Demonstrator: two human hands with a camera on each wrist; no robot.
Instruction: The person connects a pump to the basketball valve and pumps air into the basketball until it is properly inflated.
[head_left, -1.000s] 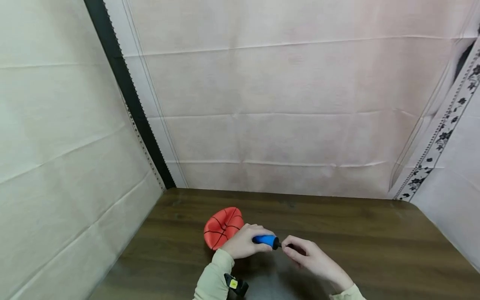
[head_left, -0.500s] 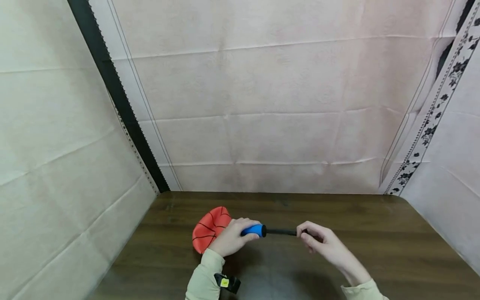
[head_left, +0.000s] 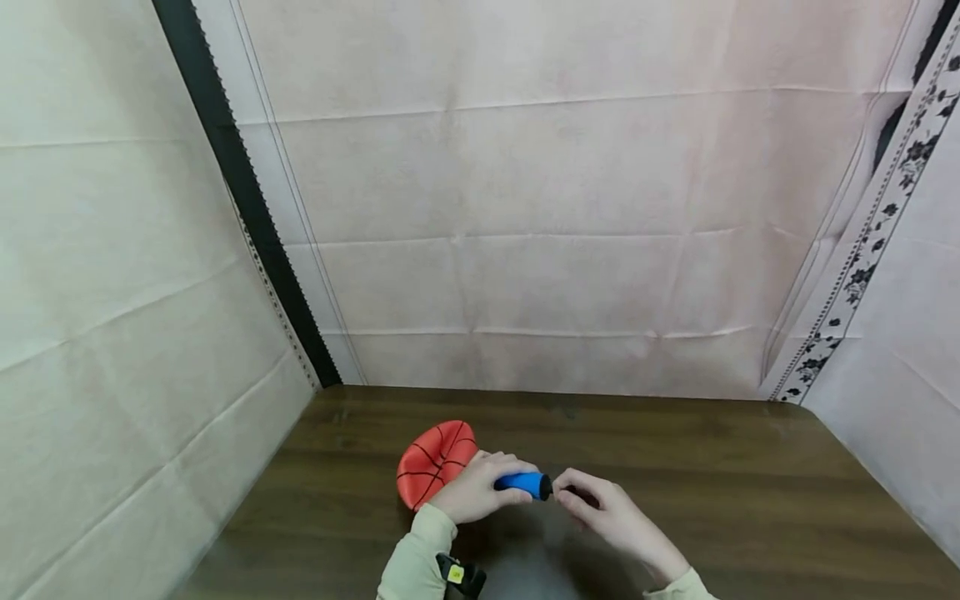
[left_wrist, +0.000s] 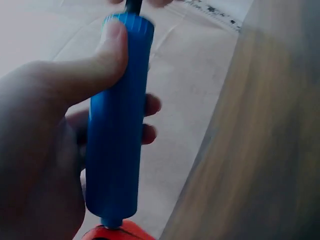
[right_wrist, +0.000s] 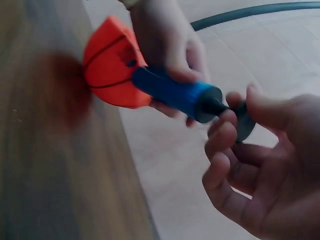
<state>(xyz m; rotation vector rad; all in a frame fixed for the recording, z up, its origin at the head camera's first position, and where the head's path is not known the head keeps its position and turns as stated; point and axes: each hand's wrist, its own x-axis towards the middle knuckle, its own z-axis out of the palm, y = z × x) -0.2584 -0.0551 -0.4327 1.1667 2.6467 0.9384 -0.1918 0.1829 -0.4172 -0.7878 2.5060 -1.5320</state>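
A sagging, dented red-orange toy basketball with black lines hangs over the table at the end of a blue hand pump. My left hand grips the pump's barrel, its thumb lying along the side in the left wrist view. At the barrel's lower end there, the nozzle meets the ball. My right hand holds the pump's black handle between thumb and fingers. Only a short piece of the black rod shows between handle and barrel, so the plunger is nearly all the way in.
The brown wooden table spreads below both hands. Pale cloth walls enclose it at the back and on both sides. A dark hose or cable curves past in the right wrist view.
My right hand drew the pump's rod out to the right half a second ago; now it has come back left, and the rod is pushed in. My left hand keeps its grip on the barrel.
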